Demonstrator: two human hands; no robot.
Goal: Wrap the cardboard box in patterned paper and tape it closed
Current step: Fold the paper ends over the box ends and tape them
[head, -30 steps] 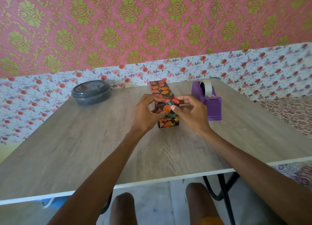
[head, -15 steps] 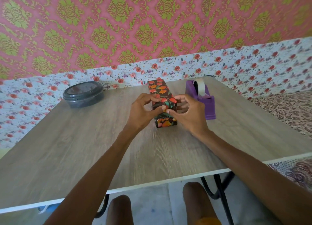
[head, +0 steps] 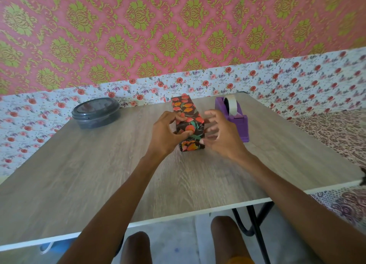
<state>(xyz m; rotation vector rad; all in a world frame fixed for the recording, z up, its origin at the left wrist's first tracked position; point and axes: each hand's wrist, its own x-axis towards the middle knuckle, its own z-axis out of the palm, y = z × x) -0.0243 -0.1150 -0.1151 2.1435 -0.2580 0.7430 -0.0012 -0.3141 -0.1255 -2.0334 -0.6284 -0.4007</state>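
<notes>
The wrapped box (head: 186, 109), covered in dark paper with orange and red flowers, lies just left of the purple tape dispenser (head: 238, 121), its long side running away from the person. The left hand (head: 164, 135) grips the box's near end from the side away from the dispenser, fingers curled over the top edge and thumb pressed against the end face. The right hand (head: 225, 141) hangs between the box and the dispenser, slightly blurred, fingers spread and holding nothing; only its thumb tip meets the box's lower near corner. Everything stands on a wood-grain table (head: 99, 174) with a white edge. Well left of the dispenser, beyond the box, sits a dark round container (head: 96, 113) with a lid. Behind the dispenser rises a wall (head: 178, 36) papered in pink and green above a white floral band. Half a second ago the right hand's fingers were on the box's near end beside the left hand's; now they have come off it towards the dispenser.
</notes>
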